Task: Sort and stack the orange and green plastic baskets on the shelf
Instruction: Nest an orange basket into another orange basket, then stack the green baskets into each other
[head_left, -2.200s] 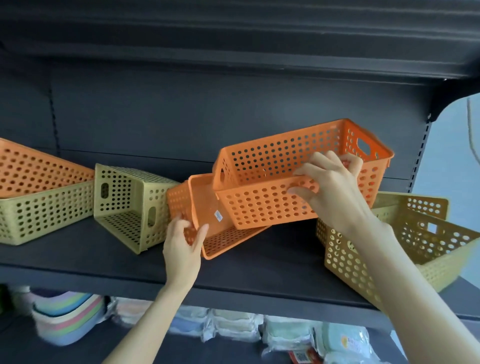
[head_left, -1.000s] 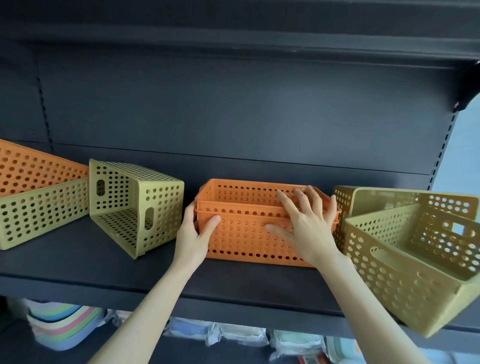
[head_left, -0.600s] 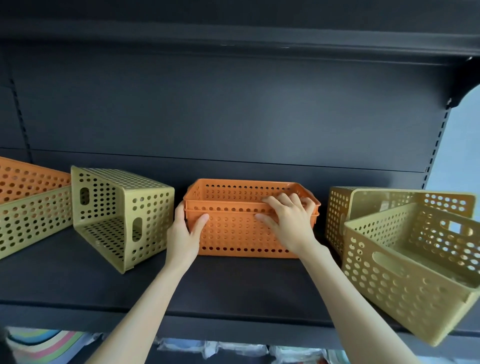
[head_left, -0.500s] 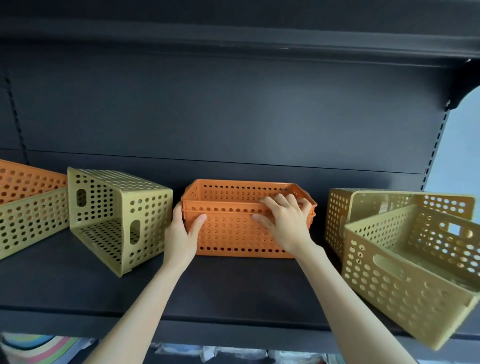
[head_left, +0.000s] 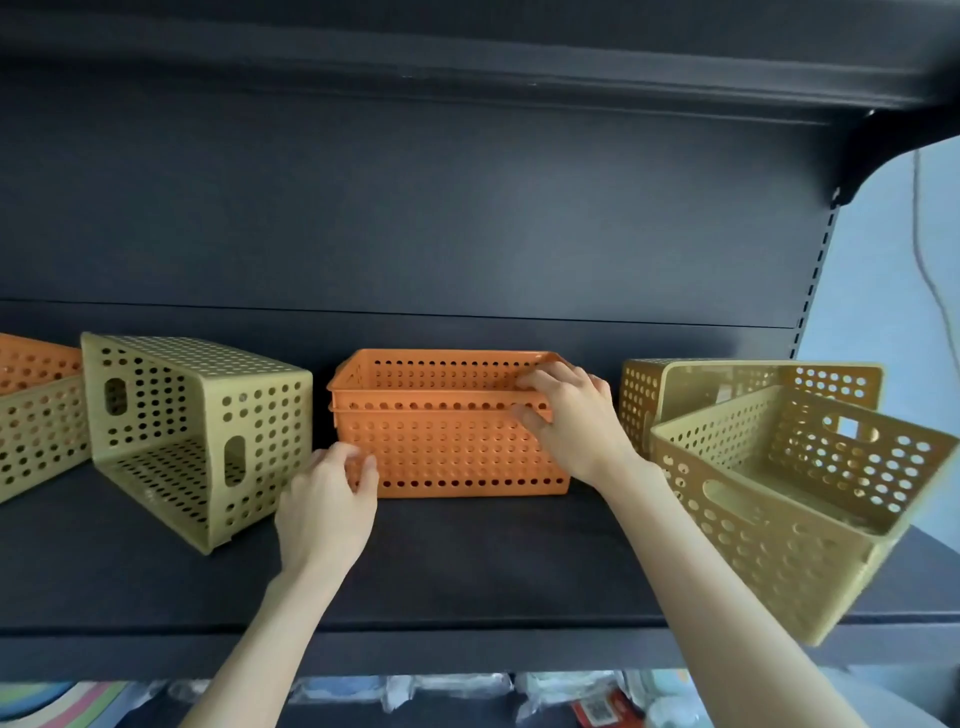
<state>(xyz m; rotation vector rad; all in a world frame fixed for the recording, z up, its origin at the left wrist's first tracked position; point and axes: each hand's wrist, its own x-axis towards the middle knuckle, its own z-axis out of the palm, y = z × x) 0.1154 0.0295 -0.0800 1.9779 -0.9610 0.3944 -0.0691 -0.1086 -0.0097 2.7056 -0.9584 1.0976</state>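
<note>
Two orange baskets, nested one inside the other (head_left: 447, 436), stand upright in the middle of the dark shelf (head_left: 467, 561). My right hand (head_left: 574, 415) grips the right end of their rims, fingers over the top edge. My left hand (head_left: 327, 504) touches the stack's lower left corner with curled fingers. A green basket (head_left: 202, 431) lies on its side to the left. At the right, a green basket (head_left: 789, 493) tilts over the shelf edge, with another green basket (head_left: 675, 384) behind it.
At the far left an orange basket (head_left: 36, 358) sits inside a green one (head_left: 36, 436). The shelf's back panel and the upper shelf close off the space above. Packaged goods (head_left: 571, 696) lie on the lower shelf.
The held orange basket came down into the other orange one and both were set upright. Since then my left hand has slid from the stack's upper left rim to its bottom corner.
</note>
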